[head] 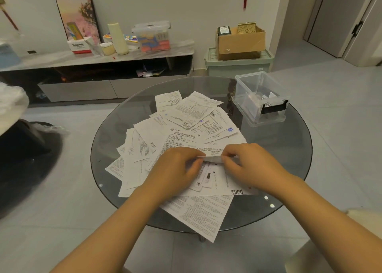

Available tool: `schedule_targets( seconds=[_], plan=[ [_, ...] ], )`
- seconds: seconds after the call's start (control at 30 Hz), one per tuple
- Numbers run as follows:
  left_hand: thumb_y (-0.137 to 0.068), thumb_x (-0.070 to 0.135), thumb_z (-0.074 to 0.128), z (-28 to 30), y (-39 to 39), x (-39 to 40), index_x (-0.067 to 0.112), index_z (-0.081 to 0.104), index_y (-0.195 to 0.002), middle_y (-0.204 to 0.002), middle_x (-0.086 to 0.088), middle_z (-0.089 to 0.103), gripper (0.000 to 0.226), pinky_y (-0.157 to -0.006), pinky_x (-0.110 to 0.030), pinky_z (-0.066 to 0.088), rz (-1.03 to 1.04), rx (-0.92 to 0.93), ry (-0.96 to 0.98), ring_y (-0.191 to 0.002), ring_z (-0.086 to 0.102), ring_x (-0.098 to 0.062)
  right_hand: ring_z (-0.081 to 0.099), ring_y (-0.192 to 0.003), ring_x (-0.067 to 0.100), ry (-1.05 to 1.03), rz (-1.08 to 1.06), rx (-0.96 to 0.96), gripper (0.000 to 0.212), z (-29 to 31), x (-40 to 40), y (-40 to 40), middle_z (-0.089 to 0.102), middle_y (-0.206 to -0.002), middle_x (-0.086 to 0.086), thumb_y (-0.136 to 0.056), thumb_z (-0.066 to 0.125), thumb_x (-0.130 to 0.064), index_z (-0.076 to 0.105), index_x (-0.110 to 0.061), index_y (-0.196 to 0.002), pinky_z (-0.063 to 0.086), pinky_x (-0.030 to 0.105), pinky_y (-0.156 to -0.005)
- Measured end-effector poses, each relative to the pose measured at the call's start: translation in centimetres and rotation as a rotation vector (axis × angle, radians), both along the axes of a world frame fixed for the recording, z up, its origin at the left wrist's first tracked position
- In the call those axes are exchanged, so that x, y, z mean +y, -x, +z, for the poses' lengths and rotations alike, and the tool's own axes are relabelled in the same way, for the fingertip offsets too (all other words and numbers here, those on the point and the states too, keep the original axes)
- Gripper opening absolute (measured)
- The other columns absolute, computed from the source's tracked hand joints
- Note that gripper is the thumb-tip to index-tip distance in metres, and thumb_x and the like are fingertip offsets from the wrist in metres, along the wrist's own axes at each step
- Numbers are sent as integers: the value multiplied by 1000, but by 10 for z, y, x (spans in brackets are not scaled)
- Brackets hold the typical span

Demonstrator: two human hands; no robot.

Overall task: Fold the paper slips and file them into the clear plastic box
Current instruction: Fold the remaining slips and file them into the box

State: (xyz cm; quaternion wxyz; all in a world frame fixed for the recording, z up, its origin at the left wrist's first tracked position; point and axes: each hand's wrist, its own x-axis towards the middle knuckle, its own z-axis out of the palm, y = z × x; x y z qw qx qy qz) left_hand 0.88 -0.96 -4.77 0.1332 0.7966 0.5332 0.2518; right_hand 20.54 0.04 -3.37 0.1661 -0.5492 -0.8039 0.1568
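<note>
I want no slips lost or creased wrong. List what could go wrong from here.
1. One loose sheet overhangs the near edge of the glass table; a forearm brush could slide it off.
2. The left hand and right hand pinch the folded slip above the pile, so other sheets may snag.

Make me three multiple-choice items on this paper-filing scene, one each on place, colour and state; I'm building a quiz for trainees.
1. Where on the glass table is the clear plastic box?
A. far right
B. near left
C. centre

2. What colour is the box's latch?
A. red
B. black
C. white

3. What are the left hand and right hand doing?
A. resting flat
B. lifting the box
C. pinching one paper slip between them

Answers: 1 A, it stands at the far right edge; 2 B, the latch is dark black; 3 C, fingers of both hands grip the slip's ends.
</note>
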Motion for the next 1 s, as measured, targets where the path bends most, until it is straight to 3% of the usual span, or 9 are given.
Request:
schedule_targets(
  seconds=[0.1, 0.2, 0.33, 0.43, 0.63, 0.7, 0.8, 0.9, 1.0],
  plan=[
    [-91, 24, 56, 3, -2, -2, 29, 63, -107, -96, 17, 63, 18, -77, -20, 44, 90, -58, -13, -86, 55, 0, 51, -67, 13, -20, -35, 88, 14, 0, 0, 1, 57, -72, -10, -94, 45, -32, 56, -28, -87, 39, 26, -55],
    [-90, 29, 58, 3, -4, -1, 30, 47, -127, -115, 15, 53, 39, -87, -17, 36, 143, -87, 36, -102, 47, 0, 56, -79, 15, 9, -70, 105, 12, -1, 1, 3, 59, -87, -8, -93, 49, -36, 55, -29, -100, 44, 29, -63],
    [-85, 37, 64, -6, -6, 3, 30, 29, -142, -132, 7, 41, 67, -97, -23, 32, 180, -16, 88, -120, 42, -11, 52, -109, 17, 67, -95, 31, 38, -9, 5, 6, 57, -114, -6, -88, 59, -37, 47, -37, -124, 44, 31, -85],
    [-83, 41, 66, -11, -5, 7, 31, 28, -143, -135, 4, 34, 71, -104, -30, 31, 259, -3, 127, -124, 37, -17, 38, -119, 15, 75, -93, -1, 46, -14, 10, 6, 49, -117, -6, -86, 61, -37, 46, -39, -129, 37, 30, -94],
    [-85, 34, 65, -6, -2, 9, 33, 43, -135, -136, 4, 29, 55, -102, -26, 17, 258, 97, 77, -126, 26, -16, 36, -113, 12, 171, -32, -40, 38, -7, 12, -1, 38, -102, -10, -87, 63, -32, 54, -41, -123, 35, 25, -89],
    [-86, 25, 66, -7, -4, 6, 29, 57, -123, -125, 4, 40, 39, -97, -24, 17, 185, 124, -21, -119, 33, -16, 41, -101, 9, 190, -22, -39, 38, -3, 10, -3, 41, -104, -9, -85, 65, -33, 55, -40, -121, 38, 23, -86],
    [-86, 18, 65, -12, -6, 3, 22, 69, -103, -102, 6, 54, 18, -90, -31, 31, 66, 129, -113, -100, 48, -20, 47, -89, 8, 193, -36, -24, 35, 0, 5, -6, 49, -102, -9, -81, 69, -35, 59, -38, -115, 40, 22, -78],
    [-89, 29, 58, -10, -9, -1, 24, 69, -105, -102, 9, 57, 20, -87, -29, 40, -31, 141, -58, -97, 50, -14, 60, -75, 11, 255, -46, 43, 28, 3, 1, -7, 58, -85, -12, -78, 72, -31, 63, -36, -104, 49, 22, -63],
    [-85, 48, 53, -5, -9, -5, 29, 67, -111, -109, 12, 59, 35, -88, -27, 43, -136, 190, 4, -102, 50, -8, 57, -60, 2, 339, 4, 102, 25, 4, -2, -10, 64, -75, -9, -76, 74, -26, 65, -35, -97, 47, 16, -58]
  ],
)
